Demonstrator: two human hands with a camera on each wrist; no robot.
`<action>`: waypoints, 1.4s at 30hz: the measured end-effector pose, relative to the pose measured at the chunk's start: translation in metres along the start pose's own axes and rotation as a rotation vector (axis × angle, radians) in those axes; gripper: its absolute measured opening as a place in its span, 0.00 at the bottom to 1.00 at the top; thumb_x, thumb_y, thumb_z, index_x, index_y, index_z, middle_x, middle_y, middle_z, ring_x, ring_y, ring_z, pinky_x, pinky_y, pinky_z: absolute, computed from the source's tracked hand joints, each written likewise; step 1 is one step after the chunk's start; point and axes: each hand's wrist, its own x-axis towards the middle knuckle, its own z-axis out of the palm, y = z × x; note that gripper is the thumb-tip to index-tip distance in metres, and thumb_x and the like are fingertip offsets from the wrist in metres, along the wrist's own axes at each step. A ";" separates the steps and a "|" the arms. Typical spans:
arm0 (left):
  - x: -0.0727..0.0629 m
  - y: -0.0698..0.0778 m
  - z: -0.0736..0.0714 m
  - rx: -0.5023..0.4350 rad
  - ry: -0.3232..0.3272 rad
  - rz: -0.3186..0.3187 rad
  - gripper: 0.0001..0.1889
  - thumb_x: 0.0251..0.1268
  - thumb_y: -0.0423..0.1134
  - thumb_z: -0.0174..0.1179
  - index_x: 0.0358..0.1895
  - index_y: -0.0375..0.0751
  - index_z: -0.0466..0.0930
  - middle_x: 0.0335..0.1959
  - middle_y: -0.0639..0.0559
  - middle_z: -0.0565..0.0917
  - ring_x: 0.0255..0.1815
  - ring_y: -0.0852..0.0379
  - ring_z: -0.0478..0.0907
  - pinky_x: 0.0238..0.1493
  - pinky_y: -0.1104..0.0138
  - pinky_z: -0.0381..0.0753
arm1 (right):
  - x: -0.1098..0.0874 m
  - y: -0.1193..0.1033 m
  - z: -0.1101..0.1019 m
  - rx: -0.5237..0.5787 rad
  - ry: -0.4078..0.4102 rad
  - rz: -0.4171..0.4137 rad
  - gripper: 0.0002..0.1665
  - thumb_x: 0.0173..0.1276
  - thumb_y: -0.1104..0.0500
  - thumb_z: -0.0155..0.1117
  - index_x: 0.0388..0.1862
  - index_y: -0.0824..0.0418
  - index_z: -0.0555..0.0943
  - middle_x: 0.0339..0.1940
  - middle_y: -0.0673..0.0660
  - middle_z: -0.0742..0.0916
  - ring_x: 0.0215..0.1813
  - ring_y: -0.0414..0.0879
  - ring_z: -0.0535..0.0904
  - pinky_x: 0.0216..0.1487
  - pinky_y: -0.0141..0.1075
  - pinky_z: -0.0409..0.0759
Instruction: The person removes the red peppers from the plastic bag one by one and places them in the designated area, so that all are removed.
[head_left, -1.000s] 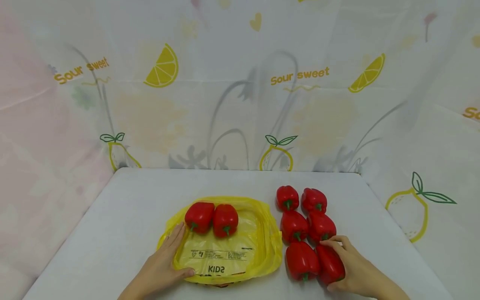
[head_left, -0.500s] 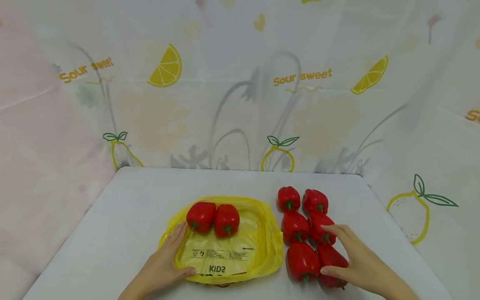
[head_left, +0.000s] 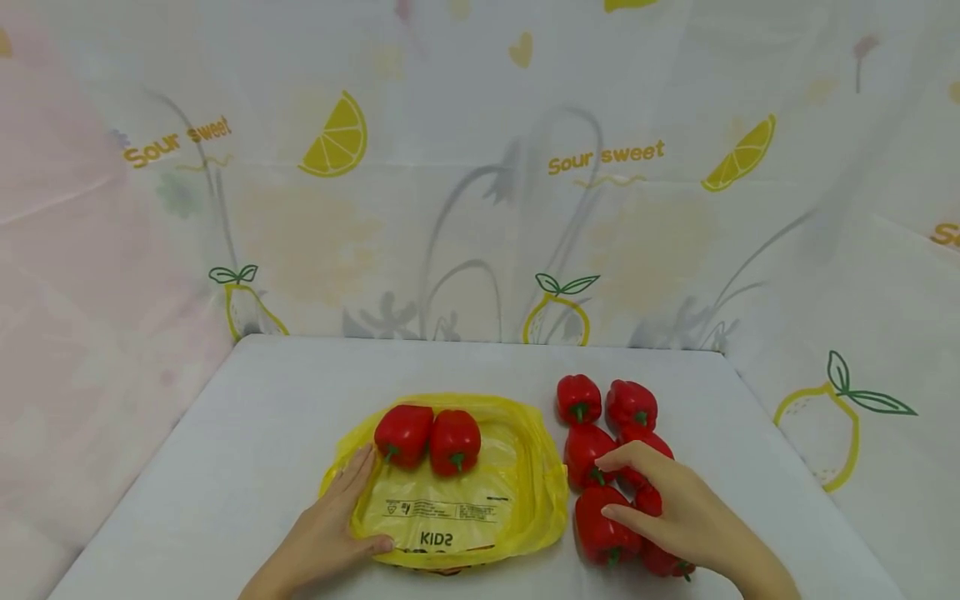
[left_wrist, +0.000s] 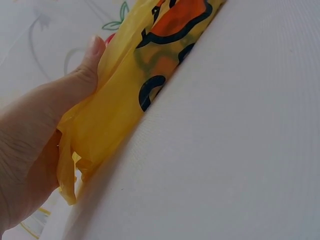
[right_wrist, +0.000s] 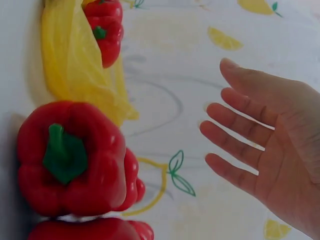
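A yellow plastic bag (head_left: 546,508) is spread as a lining with a low rounded rim, and two red bell peppers (head_left: 403,436) sit at its back left. My left hand (head_left: 327,525) rests at its left front corner, fingers extended along the side and thumb at the front edge. In the left wrist view, the thumb lies against the bag's side (left_wrist: 115,105). My right hand (head_left: 675,504) hovers over the loose peppers, fingers apart and holding nothing. Beneath it, the front left bell pepper (head_left: 600,527) is partly covered; its green stem (right_wrist: 62,150) shows in the right wrist view.
Several red bell peppers stand in two columns right of the bag, with a back left pepper (head_left: 578,398) and a back right pepper (head_left: 632,403). All rest on a white table (head_left: 225,467). A lemon-printed cloth (head_left: 450,208) hangs behind and at the sides.
My right hand has let go of the front right pepper, lifted off and moved left over the front left one. The left hand stays at the bag's edge.
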 end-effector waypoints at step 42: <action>-0.002 0.002 -0.001 -0.007 0.006 0.003 0.62 0.40 0.70 0.67 0.76 0.37 0.50 0.77 0.41 0.49 0.72 0.33 0.52 0.61 0.38 0.64 | 0.107 -0.046 0.064 0.292 -0.149 -0.281 0.21 0.58 0.56 0.74 0.50 0.50 0.79 0.47 0.42 0.82 0.52 0.40 0.77 0.55 0.36 0.77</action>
